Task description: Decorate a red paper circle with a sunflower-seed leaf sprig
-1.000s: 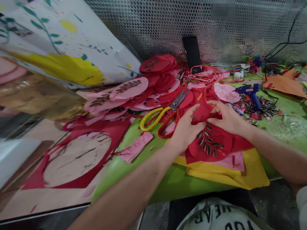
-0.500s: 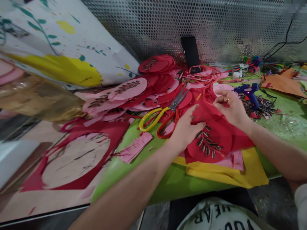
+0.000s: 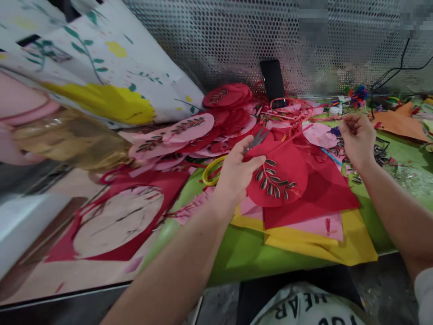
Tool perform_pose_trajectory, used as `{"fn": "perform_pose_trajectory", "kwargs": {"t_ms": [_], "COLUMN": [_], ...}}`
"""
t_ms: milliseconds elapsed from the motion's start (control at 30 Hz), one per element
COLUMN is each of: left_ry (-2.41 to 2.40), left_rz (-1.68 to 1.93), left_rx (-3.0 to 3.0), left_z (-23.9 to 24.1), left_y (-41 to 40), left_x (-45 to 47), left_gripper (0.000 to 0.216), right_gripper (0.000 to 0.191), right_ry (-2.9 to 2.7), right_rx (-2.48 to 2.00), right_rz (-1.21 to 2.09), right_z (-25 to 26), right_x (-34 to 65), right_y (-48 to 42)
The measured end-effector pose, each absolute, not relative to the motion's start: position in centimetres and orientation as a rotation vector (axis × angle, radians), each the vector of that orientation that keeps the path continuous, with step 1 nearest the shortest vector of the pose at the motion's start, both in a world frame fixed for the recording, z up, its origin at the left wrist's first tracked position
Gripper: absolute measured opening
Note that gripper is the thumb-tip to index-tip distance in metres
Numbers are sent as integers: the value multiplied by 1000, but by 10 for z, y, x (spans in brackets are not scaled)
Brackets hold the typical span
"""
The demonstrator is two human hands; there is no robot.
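My left hand (image 3: 237, 174) holds a round red paper disc (image 3: 287, 174) by its left edge, thumb on top. Dark striped seed shells on the disc form a leafy sprig along a thin stem. Behind this hand lie scissors (image 3: 212, 172) with a yellow handle, partly covered. My right hand (image 3: 358, 137) is raised to the right of the disc, its fingers pinched together; what they hold, if anything, is too small to make out. A blue glue gun (image 3: 335, 131) is mostly hidden behind it. Beneath the disc are red paper (image 3: 314, 203) and yellow paper (image 3: 358, 243).
Red and pink discs with seed sprigs (image 3: 189, 128) pile up at back left. A black phone (image 3: 273, 83) leans on the perforated metal panel (image 3: 230, 40). Loose seed shells (image 3: 380, 153) lie at right, near orange paper (image 3: 401, 119). A cut-out red sheet (image 3: 118, 255) lies left.
My left hand has taken hold of the seed-decorated disc and lifted it up and leftward off the papers. My right hand has moved right, in front of the glue gun.
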State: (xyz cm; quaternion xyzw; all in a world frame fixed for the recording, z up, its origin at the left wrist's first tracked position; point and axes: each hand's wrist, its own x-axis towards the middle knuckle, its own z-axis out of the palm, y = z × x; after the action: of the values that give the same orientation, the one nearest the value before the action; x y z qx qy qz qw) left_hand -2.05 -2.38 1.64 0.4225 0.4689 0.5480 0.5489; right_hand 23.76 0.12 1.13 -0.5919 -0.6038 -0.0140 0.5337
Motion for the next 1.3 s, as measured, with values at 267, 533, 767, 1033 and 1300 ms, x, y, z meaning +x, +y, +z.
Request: {"fn": "perform_pose_trajectory", "kwargs": {"t_ms": [267,533,767,1033,1300], "left_ry": [1014,967,795,845,911], "left_rz": [1408,1379,1290,1110,1205], "left_rx": [999,1014,896,955,945], "left_z": [8,7,3,4,25], "left_y": [-14,-18,-18,-22,-18], "left_x": [-26,-24,-20,-16,-34], "left_gripper": [61,57,43,37,33], "right_gripper": [23,31,29,40,19], "right_ry": [-1748,-1749,-1247,-1214,-1540], "right_rx": [-1532,-1347,-1257,-1294,-1571], "right_rz": [243,1265,1393,1448,314], "right_z": [7,8,4,7,12], "right_x": [216,182,179,181,214], "right_y": [-9,-30,-25,-24,-10]}}
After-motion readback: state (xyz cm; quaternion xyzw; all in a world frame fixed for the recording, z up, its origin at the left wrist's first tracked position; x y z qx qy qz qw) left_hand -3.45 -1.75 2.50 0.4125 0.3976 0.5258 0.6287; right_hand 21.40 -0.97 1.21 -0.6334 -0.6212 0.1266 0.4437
